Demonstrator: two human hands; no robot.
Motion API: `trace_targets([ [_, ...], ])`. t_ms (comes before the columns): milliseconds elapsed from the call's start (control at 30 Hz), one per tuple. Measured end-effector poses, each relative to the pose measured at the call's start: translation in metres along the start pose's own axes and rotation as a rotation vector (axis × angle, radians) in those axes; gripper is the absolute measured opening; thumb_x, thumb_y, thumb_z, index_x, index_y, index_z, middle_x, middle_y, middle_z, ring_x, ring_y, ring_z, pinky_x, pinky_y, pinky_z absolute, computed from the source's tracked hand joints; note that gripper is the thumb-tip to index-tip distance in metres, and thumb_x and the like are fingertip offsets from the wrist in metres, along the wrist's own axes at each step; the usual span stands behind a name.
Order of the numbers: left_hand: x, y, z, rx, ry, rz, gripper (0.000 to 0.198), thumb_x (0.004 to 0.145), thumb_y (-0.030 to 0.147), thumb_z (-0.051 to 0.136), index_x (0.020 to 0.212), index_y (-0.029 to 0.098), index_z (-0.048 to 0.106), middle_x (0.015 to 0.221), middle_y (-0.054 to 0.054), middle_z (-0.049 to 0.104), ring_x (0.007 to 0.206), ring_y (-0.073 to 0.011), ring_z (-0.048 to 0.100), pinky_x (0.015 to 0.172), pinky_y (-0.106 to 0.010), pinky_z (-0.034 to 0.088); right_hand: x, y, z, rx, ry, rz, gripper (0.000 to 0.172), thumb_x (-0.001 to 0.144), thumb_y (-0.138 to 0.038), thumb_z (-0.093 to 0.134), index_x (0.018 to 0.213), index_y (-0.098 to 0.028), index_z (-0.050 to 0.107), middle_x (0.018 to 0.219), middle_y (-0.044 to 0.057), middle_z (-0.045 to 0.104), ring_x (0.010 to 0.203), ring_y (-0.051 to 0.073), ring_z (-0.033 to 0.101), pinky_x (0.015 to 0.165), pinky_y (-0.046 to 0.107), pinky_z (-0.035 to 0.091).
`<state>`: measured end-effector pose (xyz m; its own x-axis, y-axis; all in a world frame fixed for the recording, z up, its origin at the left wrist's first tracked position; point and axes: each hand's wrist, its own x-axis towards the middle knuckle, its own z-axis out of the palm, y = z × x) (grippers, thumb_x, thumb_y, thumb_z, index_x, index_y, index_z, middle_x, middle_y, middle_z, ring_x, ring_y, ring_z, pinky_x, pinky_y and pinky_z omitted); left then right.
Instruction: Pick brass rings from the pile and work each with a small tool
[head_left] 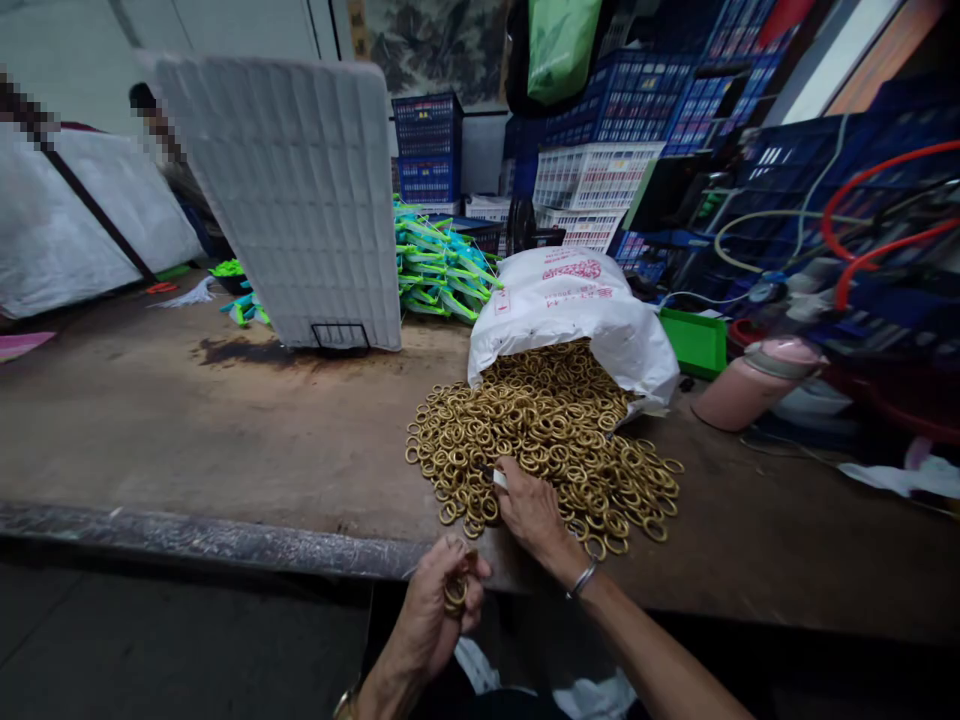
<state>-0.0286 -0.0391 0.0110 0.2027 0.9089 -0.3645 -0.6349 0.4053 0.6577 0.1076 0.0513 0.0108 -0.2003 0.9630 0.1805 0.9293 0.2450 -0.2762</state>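
Note:
A heap of gold-coloured rings [540, 440] spreads over the table from the mouth of a white sack [570, 300] lying on its side. My left hand [435, 610], just off the table's front edge, is curled around a few gold rings [454, 594]. Reaching to the near left part of the heap is my right hand [531, 508], with thumb and fingers closed. A small white piece with a dark tip [499, 479] shows at its fingertips, touching or just above the rings; its kind is unclear. A bracelet circles the right wrist.
A tall white ribbed panel [300, 200] stands in a black wire holder on the table [187, 430]. Behind it lie green and blue plastic pieces [442, 265]. On the right are a pink bottle [757, 380], a green tray [694, 342] and red hose. Stacked crates [592, 180] fill the back.

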Motion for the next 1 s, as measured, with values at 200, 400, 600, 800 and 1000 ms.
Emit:
trace_targets([
  [200, 0.005, -0.001, -0.013, -0.195, -0.022, -0.096, 0.022, 0.071, 0.031, 0.062, 0.085, 0.015, 0.055, 0.070, 0.000, 0.056, 0.051, -0.0070, 0.051, 0.040, -0.016, 0.031, 0.013, -0.003, 0.004, -0.112, -0.073, -0.030, 0.017, 0.078, -0.011, 0.044, 0.090, -0.020, 0.052, 0.075, 0.004, 0.066, 0.061, 0.016, 0.059, 0.050, 0.026, 0.021],
  [400, 0.015, 0.005, -0.010, -0.171, 0.039, -0.082, 0.020, 0.069, 0.027, 0.067, 0.073, 0.014, 0.052, 0.074, -0.002, 0.060, 0.062, -0.0110, 0.058, 0.043, -0.016, 0.038, 0.011, 0.010, 0.008, 0.026, -0.036, -0.029, 0.021, 0.077, -0.010, 0.039, 0.090, -0.020, 0.051, 0.065, 0.002, 0.063, 0.058, 0.016, 0.058, 0.052, 0.025, 0.027],
  [600, 0.031, 0.014, 0.008, -0.055, 0.038, -0.045, 0.027, 0.070, 0.032, 0.067, 0.085, 0.015, 0.052, 0.068, 0.001, 0.058, 0.055, -0.0084, 0.056, 0.040, -0.014, 0.037, -0.011, 0.016, -0.002, 0.467, -0.006, -0.092, 0.014, 0.084, -0.022, 0.034, 0.088, -0.020, 0.047, 0.069, 0.001, 0.057, 0.060, 0.014, 0.055, 0.058, 0.024, 0.037],
  [800, 0.036, 0.005, 0.021, 0.067, 0.048, -0.021, 0.033, 0.070, 0.042, 0.064, 0.087, 0.015, 0.052, 0.063, 0.003, 0.054, 0.048, -0.0062, 0.049, 0.037, -0.014, 0.034, -0.030, 0.013, -0.014, 0.655, -0.033, -0.052, 0.015, 0.086, -0.030, 0.035, 0.083, -0.021, 0.046, 0.066, -0.002, 0.052, 0.055, 0.012, 0.048, 0.052, 0.022, 0.037],
  [1000, 0.036, -0.007, 0.024, 0.229, 0.038, 0.043, 0.031, 0.071, 0.043, 0.063, 0.073, 0.016, 0.049, 0.053, 0.007, 0.045, 0.038, -0.0021, 0.035, 0.035, -0.013, 0.026, -0.039, 0.017, -0.009, 0.796, -0.146, 0.029, 0.021, 0.087, -0.037, 0.037, 0.077, -0.021, 0.046, 0.064, -0.004, 0.046, 0.058, 0.011, 0.045, 0.055, 0.022, 0.036],
])
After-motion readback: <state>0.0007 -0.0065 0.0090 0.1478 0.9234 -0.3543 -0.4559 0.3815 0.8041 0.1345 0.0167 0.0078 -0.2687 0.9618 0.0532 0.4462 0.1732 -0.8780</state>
